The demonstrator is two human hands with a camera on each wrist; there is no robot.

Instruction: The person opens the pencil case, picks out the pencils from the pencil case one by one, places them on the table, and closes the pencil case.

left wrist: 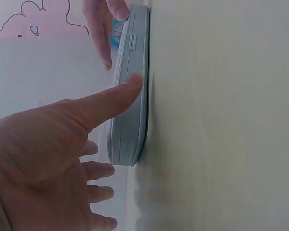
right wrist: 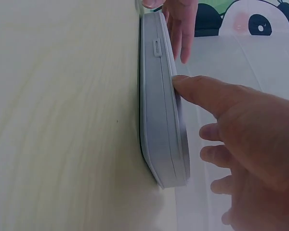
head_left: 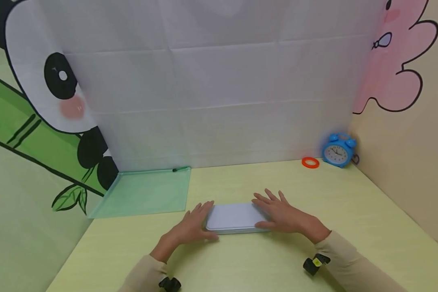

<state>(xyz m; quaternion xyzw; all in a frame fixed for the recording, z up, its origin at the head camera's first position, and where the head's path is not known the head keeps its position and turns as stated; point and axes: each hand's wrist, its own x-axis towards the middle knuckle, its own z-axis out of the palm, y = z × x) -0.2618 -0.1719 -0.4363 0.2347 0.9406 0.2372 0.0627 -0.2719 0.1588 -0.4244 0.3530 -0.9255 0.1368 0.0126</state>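
A flat light-grey case [head_left: 233, 217] with rounded corners lies lid shut on the table, its long side toward me. A small latch [right wrist: 157, 47] shows on its front side. My left hand [head_left: 195, 228] is at the left end of the case, fingers spread past the corner and thumb along the front side. The right hand [head_left: 285, 215] is over the right end, its fingers stretched out across the lid and the thumb at the front edge. Both hands have straight fingers, and neither curls round the case.
A translucent green zip pouch [head_left: 149, 194] lies flat at the back left. At the back right stands a blue alarm clock [head_left: 338, 155], with an orange-red ring [head_left: 310, 166] to its left. A white sheet [head_left: 222, 101] hangs behind the table, and a wall [head_left: 405, 162] bounds the right side.
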